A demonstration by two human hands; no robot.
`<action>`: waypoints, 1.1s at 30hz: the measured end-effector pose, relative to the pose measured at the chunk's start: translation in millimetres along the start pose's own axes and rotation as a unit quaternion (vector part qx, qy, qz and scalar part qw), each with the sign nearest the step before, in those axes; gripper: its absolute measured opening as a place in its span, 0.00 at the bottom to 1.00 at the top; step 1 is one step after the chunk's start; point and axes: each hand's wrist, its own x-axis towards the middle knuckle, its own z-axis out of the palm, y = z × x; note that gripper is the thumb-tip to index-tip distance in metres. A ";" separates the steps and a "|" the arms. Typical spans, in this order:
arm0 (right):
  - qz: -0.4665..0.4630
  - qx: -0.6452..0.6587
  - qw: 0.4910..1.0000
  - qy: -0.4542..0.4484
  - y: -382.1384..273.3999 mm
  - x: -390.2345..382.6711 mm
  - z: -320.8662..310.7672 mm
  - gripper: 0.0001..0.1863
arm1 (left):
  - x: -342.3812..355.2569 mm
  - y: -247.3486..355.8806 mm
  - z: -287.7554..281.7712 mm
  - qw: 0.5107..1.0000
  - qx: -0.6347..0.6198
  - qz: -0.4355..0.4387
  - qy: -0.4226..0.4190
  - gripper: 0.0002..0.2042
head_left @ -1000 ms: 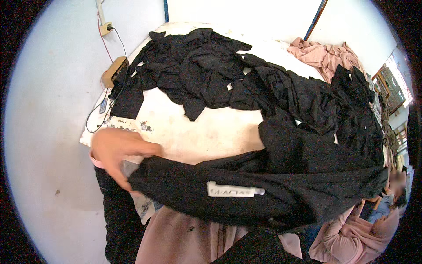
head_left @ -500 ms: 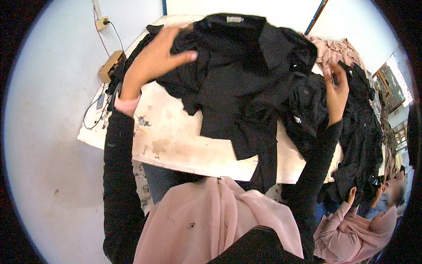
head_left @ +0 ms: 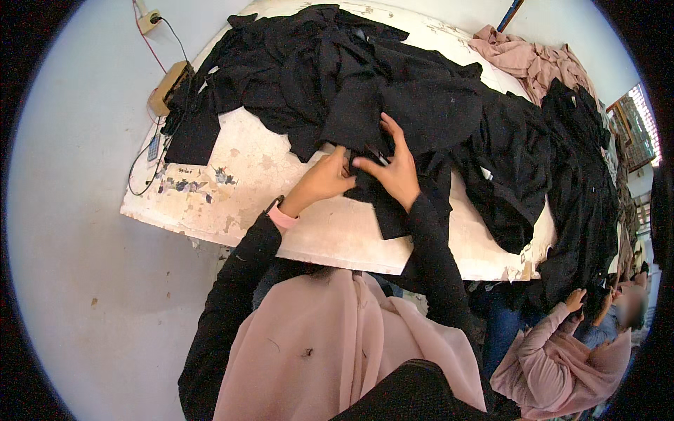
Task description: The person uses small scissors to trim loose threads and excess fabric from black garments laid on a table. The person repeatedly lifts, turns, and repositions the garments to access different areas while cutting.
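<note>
Black fabric, head view: a black garment is spread directly before and beneath the fingers, its lower portion hung toward the near edge of the worktable. The left hand is placed at the garment's near edge, fingers curled inward; whether cloth is pinched by them cannot be told. The left wrist is ringed by a pink cuff and a dark band. The right hand is set just beside it, over the same garment, thumb and forefinger spread apart with a gap between them.

Beyond and to the left of the fingers, a heap of black garments is piled. To the right of the fingers, further black cloth is laid, marked by a small white tag. Far right, beyond the fingers, a dusty-pink fabric heap is gathered. Beneath all, a pale worktable with a worn, flaked surface is seen. Well left of the fingers, a tan box, a small grey keypad device and a cable are kept; a wall socket is mounted above. Lower right, well apart from the fingers, a co-worker is seen, a hand raised to dark cloth.
</note>
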 end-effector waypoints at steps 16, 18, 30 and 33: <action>-0.024 -0.243 0.867 0.434 -56.9 -38.1 -187.4 0.11 | -61.9 33.1 -168.2 0.944 -0.013 0.165 0.284 0.14; -0.078 -0.272 0.831 0.478 -57.0 -42.7 -204.4 0.11 | -73.0 22.3 -148.7 0.960 0.036 0.165 0.223 0.17; -0.104 -0.259 0.878 0.388 -27.0 55.2 -272.1 0.12 | -21.2 -6.8 -238.8 0.871 -0.049 0.248 0.421 0.22; 0.002 -0.303 0.889 0.343 5.3 111.7 -247.3 0.18 | 9.4 -37.6 -198.8 0.930 -0.053 0.141 0.335 0.19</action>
